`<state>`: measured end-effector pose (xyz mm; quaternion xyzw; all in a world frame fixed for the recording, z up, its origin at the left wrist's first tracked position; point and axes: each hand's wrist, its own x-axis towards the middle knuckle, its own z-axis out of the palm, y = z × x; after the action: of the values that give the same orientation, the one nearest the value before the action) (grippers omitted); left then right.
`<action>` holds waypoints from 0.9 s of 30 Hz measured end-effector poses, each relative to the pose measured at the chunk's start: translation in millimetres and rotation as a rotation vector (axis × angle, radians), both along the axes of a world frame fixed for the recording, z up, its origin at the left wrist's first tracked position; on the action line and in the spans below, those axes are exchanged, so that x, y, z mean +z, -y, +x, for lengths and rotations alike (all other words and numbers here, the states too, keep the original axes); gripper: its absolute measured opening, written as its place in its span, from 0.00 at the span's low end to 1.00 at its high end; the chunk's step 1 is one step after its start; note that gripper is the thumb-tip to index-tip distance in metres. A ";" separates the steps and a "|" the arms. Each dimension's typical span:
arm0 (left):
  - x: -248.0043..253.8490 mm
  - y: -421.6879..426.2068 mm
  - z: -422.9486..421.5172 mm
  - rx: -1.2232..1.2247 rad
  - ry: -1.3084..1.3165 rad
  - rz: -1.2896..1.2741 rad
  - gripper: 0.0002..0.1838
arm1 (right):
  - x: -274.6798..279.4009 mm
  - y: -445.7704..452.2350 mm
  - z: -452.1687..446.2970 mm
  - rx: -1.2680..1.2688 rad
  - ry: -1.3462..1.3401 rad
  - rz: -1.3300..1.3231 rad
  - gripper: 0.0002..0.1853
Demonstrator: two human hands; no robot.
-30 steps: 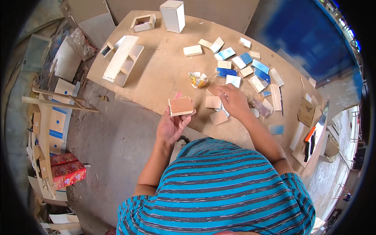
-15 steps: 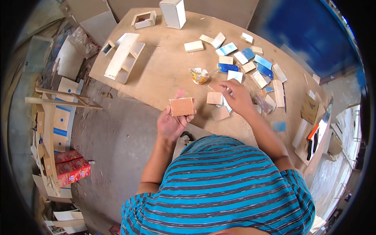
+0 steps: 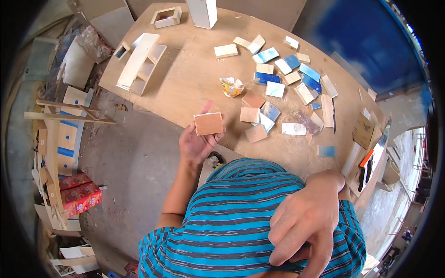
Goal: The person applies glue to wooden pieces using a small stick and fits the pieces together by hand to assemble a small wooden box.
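Observation:
My left hand (image 3: 200,144) is closed around a small rectangular wooden block (image 3: 208,124) with a reddish-brown face. It holds the block up just off the front edge of the table. My right hand (image 3: 303,227) is raised close in front of my chest, away from the table. Its fingers are bent and apart, with nothing visible in them, though some fingertips are partly hidden. On the table (image 3: 185,69), a brown block (image 3: 253,99) and a pinkish block (image 3: 250,114) lie near a white block (image 3: 293,129). Beside them stands a crumpled yellow-and-white cup (image 3: 231,86).
Several white, blue and bare blocks (image 3: 265,55) spread over the table's right half. A wooden shelf piece (image 3: 139,65) and a white box (image 3: 202,13) stand further back. A handsaw (image 3: 373,155) lies at the right edge. Red cartons (image 3: 79,194) sit on the floor at left.
My right hand has left the blocks on the table and come up in front of my chest. My left hand still holds its block. The whole view has shifted slightly.

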<state>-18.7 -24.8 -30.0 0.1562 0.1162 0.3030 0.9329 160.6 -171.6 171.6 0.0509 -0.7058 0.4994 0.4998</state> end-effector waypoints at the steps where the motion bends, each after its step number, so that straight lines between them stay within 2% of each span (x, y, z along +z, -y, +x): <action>1: -1.2 0.0 -0.5 0.006 -0.008 -0.002 0.48 | -1.2 0.8 0.2 -0.012 0.008 0.010 0.14; 5: -8.8 -1.5 -0.7 -0.012 -0.018 -0.009 0.47 | 2.7 2.3 -0.6 -0.040 -0.010 -0.043 0.16; 8: -18.6 -2.9 -0.2 -0.039 -0.026 -0.015 0.47 | -5.6 0.9 7.3 0.096 0.095 0.038 0.19; 11: -20.7 -2.8 3.3 -0.043 -0.039 -0.057 0.47 | -7.6 5.1 4.2 -0.011 0.068 0.029 0.16; 14: -27.9 -4.8 4.1 -0.071 -0.014 -0.061 0.46 | 0.0 5.1 1.1 -0.042 -0.002 -0.023 0.17; 17: -26.7 -4.8 4.1 -0.076 -0.039 -0.072 0.46 | -8.1 2.7 28.4 -0.213 0.318 0.096 0.11; 19: -26.1 -4.1 3.7 -0.073 -0.031 -0.066 0.45 | -35.6 5.4 30.5 -0.644 0.522 -0.293 0.08; 21: -26.1 -3.8 2.9 -0.059 -0.033 -0.073 0.44 | -76.7 -12.5 36.5 -0.988 0.871 -0.534 0.12; 23: -26.9 -2.8 2.7 -0.040 -0.050 -0.100 0.43 | -132.1 -11.3 41.7 -1.205 1.197 -0.315 0.17; 27: -27.2 -5.2 1.2 -0.043 -0.031 -0.106 0.40 | -162.6 -8.9 37.6 -1.272 1.296 -0.312 0.20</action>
<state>-17.4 -19.6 -57.2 0.1138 0.1432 0.2737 0.9443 198.2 -162.8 9.1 -0.7045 -0.6674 0.1511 0.1884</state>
